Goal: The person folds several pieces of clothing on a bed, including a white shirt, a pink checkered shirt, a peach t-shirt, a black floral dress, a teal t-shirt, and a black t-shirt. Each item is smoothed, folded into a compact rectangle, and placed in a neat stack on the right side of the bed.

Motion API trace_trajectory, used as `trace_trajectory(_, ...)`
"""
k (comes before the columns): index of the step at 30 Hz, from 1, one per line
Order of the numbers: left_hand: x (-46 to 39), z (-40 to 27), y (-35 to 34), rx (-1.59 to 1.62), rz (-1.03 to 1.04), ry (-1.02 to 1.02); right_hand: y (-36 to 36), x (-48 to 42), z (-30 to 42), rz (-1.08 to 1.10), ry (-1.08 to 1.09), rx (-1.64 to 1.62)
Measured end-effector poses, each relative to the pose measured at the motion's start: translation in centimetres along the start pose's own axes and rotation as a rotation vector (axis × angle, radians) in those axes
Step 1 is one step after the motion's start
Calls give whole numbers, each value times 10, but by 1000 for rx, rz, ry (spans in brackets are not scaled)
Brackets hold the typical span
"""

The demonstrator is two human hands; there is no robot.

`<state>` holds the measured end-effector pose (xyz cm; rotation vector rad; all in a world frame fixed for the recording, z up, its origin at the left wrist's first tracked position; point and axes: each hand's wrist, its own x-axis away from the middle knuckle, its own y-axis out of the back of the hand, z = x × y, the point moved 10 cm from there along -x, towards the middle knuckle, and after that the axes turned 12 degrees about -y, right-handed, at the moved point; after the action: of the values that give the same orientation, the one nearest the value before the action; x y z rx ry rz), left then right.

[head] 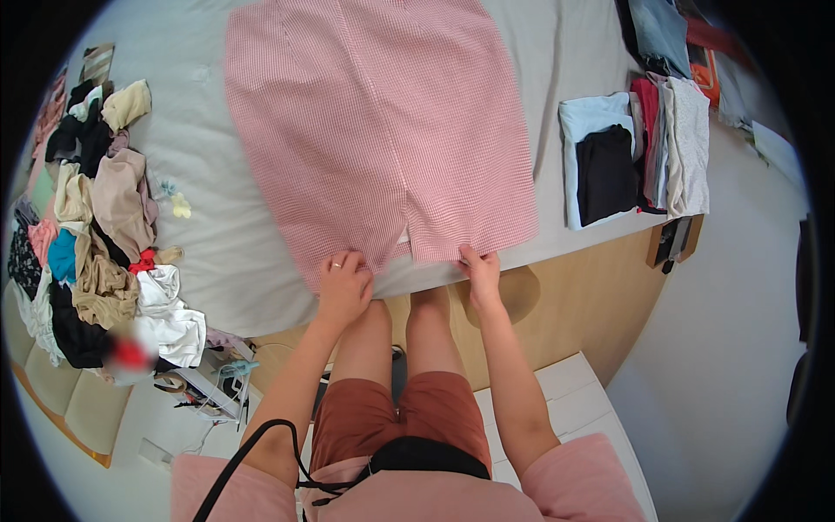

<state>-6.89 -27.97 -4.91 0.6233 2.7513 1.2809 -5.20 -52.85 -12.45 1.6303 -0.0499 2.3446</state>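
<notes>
A pink-and-white checked garment [385,130], which looks like a skirt or the lower part of a dress, lies spread on the bed [228,280]. Its top runs out of view, and a slit opens in the hem nearest me. My left hand [346,284], with a ring on one finger, grips the hem to the left of the slit, fingers curled over the cloth. To the right of the slit, my right hand [481,274] pinches the same hem between thumb and fingers. Both hands are at the bed's near edge.
A loose heap of clothes [117,202] covers the bed's left side. Folded clothes [685,143] stand at the right, beside a folded black garment [607,173] on a light blue one [571,130]. A small shelf [212,391] with cables stands at lower left.
</notes>
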Motion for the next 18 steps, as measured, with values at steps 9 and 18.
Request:
trace_trajectory(9,144,116,-44,924,-736,1004,83,-11,65,-465,402,120)
trace_trajectory(18,124,75,12,1299,-836,1014,56,-3,119,-115,216,161)
